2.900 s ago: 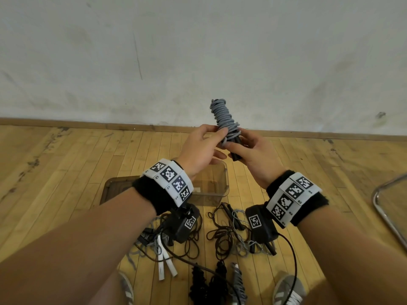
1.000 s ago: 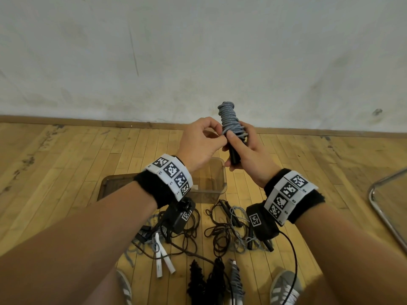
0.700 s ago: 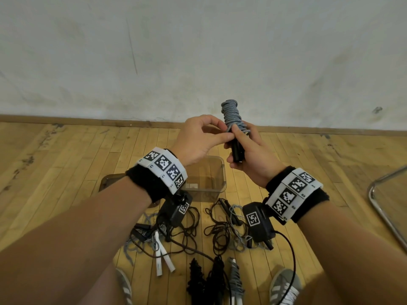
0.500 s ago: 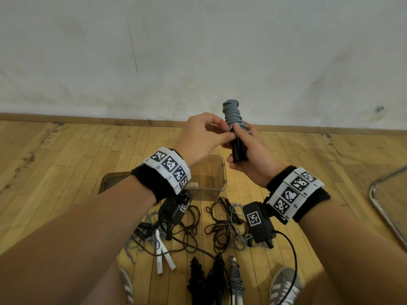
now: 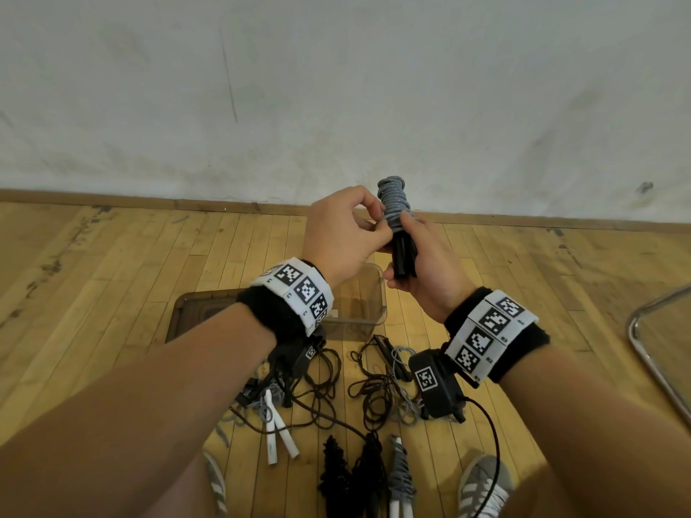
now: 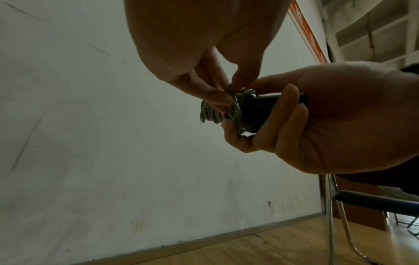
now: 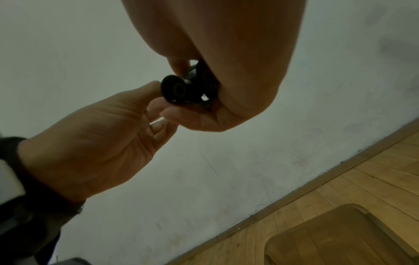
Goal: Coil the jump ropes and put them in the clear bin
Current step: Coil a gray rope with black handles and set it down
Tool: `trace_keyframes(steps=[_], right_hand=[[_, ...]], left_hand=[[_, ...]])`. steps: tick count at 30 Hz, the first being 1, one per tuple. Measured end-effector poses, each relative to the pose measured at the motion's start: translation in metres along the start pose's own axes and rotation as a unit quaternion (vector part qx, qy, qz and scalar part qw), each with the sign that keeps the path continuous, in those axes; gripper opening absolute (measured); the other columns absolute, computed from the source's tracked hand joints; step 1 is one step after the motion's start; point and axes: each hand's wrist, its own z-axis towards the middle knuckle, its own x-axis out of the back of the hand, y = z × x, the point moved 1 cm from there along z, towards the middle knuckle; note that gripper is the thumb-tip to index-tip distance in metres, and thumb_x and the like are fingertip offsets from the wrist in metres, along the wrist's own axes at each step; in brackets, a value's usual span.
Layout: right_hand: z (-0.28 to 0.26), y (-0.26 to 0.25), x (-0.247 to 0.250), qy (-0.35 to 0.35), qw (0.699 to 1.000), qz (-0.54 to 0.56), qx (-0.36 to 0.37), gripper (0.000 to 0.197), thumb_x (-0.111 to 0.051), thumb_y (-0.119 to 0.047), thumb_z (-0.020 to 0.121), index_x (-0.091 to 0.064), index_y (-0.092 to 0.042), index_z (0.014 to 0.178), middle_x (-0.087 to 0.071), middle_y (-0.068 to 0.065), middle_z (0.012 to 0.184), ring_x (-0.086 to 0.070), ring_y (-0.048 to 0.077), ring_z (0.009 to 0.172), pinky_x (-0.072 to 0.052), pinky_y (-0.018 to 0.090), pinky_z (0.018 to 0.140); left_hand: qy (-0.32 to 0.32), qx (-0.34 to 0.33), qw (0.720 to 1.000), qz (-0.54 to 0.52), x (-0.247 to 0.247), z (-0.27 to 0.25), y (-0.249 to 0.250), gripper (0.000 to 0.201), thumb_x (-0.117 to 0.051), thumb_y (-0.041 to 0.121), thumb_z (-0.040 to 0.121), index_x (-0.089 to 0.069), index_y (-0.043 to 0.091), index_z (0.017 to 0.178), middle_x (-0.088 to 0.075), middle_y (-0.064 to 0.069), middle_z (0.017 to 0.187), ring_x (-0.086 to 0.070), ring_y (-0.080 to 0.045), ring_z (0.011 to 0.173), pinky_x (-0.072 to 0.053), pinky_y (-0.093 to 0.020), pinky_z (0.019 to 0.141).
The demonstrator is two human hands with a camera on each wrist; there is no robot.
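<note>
Your right hand is wrapped around the black handles of the grey jump rope, holding the bundle upright at the centre of the head view, in front of the baseboard line. The grey cord is wound in a tight stack above your fist. Your left hand meets it from the left, thumb and fingertips pinching a turn of the cord just above the handles; in the left wrist view that grip is narrow and closed on the coil. The clear bin sits on the wooden floor directly below your hands, partly hidden by your left wrist. Nearer you, in the lower middle of the frame, loose dark ropes lie tangled on the floor, with a white-handled rope to their left and three coiled bundles at the bottom edge between your shoes.
</note>
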Motion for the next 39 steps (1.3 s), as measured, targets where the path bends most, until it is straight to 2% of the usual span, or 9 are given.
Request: trace_keyframes(steps=[4, 8, 12, 14, 17, 20, 26, 33, 39], right_hand=[[0.003, -0.001, 0.005, 0.018, 1.000, 0.018, -0.010, 0.048, -0.047, -0.047, 0.105, -0.050, -0.012, 0.138, -0.066, 0.013, 0.100, -0.054, 0.015, 0.051, -0.048, 0.027, 0.047], [0.003, -0.002, 0.009, 0.008, 1.000, 0.007, 0.000, 0.044, -0.054, -0.044, 0.102, -0.051, -0.014, 0.135, -0.062, 0.009, 0.096, -0.050, 0.014, 0.051, -0.045, 0.026, 0.047], [0.004, -0.002, 0.009, 0.009, 1.000, -0.014, 0.024, 0.038, -0.058, -0.037, 0.102, -0.052, -0.020, 0.135, -0.067, 0.007, 0.097, -0.053, 0.014, 0.052, -0.047, 0.027, 0.052], [0.006, -0.001, 0.012, 0.017, 0.999, -0.027, 0.036, 0.040, -0.058, -0.036, 0.102, -0.052, -0.022, 0.138, -0.069, 0.008, 0.101, -0.053, 0.015, 0.051, -0.048, 0.028, 0.052], [0.009, -0.001, 0.015, 0.019, 0.997, -0.046, 0.055, 0.040, -0.058, -0.034, 0.102, -0.050, -0.022, 0.140, -0.067, 0.012, 0.107, -0.053, 0.014, 0.052, -0.048, 0.027, 0.051], [0.010, 0.001, 0.018, 0.018, 0.995, -0.070, 0.073, 0.042, -0.058, -0.032, 0.102, -0.047, -0.024, 0.142, -0.066, 0.015, 0.110, -0.053, 0.014, 0.054, -0.050, 0.027, 0.052], [0.008, 0.006, 0.023, 0.023, 0.990, -0.111, 0.085, 0.045, -0.062, -0.032, 0.100, -0.046, -0.027, 0.142, -0.067, 0.021, 0.117, -0.060, 0.018, 0.059, -0.055, 0.031, 0.056], [-0.001, 0.015, 0.014, 0.005, 0.991, -0.115, 0.069, 0.045, -0.065, -0.018, 0.099, -0.041, -0.020, 0.137, -0.072, 0.013, 0.109, -0.071, 0.022, 0.069, -0.060, 0.036, 0.062], [-0.002, 0.013, 0.004, 0.015, 0.992, -0.117, 0.049, 0.045, -0.064, -0.020, 0.100, -0.042, -0.021, 0.139, -0.070, 0.014, 0.115, -0.072, 0.022, 0.086, -0.059, 0.032, 0.064]], left_hand=[[-0.036, -0.005, 0.999, -0.001, 0.003, 0.006, 0.000, 0.013, -0.079, 0.017, 0.087, -0.066, 0.017, 0.090, -0.074, 0.008, 0.091, -0.069, -0.004, 0.073, -0.051, -0.012, 0.071], [-0.134, 0.077, 0.985, -0.074, 0.006, 0.010, -0.002, 0.028, -0.078, 0.016, 0.089, -0.055, 0.020, 0.104, -0.067, -0.002, 0.091, -0.063, -0.013, 0.071, -0.057, -0.024, 0.063], [-0.201, 0.121, 0.964, -0.124, 0.011, 0.008, 0.000, 0.018, -0.071, 0.011, 0.095, -0.056, 0.017, 0.102, -0.073, -0.006, 0.090, -0.068, -0.005, 0.074, -0.051, -0.020, 0.057], [-0.208, 0.161, 0.951, -0.163, 0.011, 0.008, 0.001, 0.016, -0.070, 0.011, 0.096, -0.058, 0.018, 0.104, -0.073, -0.006, 0.091, -0.061, -0.002, 0.062, -0.048, -0.021, 0.058], [-0.186, 0.217, 0.933, -0.220, 0.011, 0.007, 0.002, 0.019, -0.064, 0.009, 0.099, -0.062, 0.015, 0.117, -0.064, -0.006, 0.091, -0.044, -0.005, 0.052, -0.043, -0.023, 0.056], [-0.154, 0.235, 0.930, -0.239, 0.009, 0.008, 0.002, 0.026, -0.060, 0.007, 0.101, -0.061, 0.010, 0.127, -0.061, -0.005, 0.090, -0.039, -0.005, 0.048, -0.039, -0.021, 0.052], [-0.126, 0.225, 0.946, -0.197, 0.006, 0.004, -0.005, 0.020, -0.064, 0.011, 0.099, -0.071, 0.012, 0.118, -0.061, 0.000, 0.082, -0.042, -0.005, 0.050, -0.042, -0.020, 0.052], [-0.116, 0.222, 0.957, -0.147, -0.002, -0.001, -0.016, 0.030, -0.071, 0.027, 0.096, -0.061, 0.016, 0.122, -0.071, -0.005, 0.114, -0.071, -0.017, 0.093, -0.062, -0.033, 0.076], [-0.078, 0.207, 0.966, -0.135, -0.001, -0.005, -0.017, 0.036, -0.073, 0.031, 0.094, -0.062, 0.016, 0.125, -0.073, -0.008, 0.114, -0.073, -0.021, 0.100, -0.063, -0.035, 0.079]])
